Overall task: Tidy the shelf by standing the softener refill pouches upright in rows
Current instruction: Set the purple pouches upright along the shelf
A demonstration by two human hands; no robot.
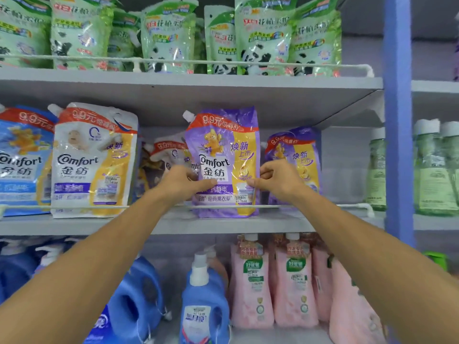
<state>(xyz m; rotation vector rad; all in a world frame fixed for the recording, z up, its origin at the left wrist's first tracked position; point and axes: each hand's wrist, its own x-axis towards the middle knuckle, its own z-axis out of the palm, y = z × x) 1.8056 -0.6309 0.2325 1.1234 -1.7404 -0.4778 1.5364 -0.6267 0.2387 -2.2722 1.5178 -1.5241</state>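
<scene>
So both hands are on the same purple Comfort pouch [223,162], which is standing upright at the front of the middle shelf [223,225], right behind the thin white rail [159,206]. The left hand [180,181] pinches its left edge, thumb across the front and the other fingers tucked behind. The right hand [275,177] does the same on the right edge, thumb pressed onto the lower front panel. Both sets of fingers are clamped on that one pouch.

Just beside it on the right there's a second purple pouch [295,155], set further back and partly hidden behind the right hand. To the left of the held one, a white pouch [166,155] sits further back and low, looks slumped, with some darker packs next to it that I can't make out. Further left a white Comfort pouch [95,160] stands upright at the rail, and a blue pouch [22,160] is touching it at the far left.

Top shelf is packed with green panda pouches [260,38]. Below are blue detergent jugs [203,306] and pink bottles [250,281]. Green bottles [432,170] are over in the next bay, past the blue upright post [398,120].
</scene>
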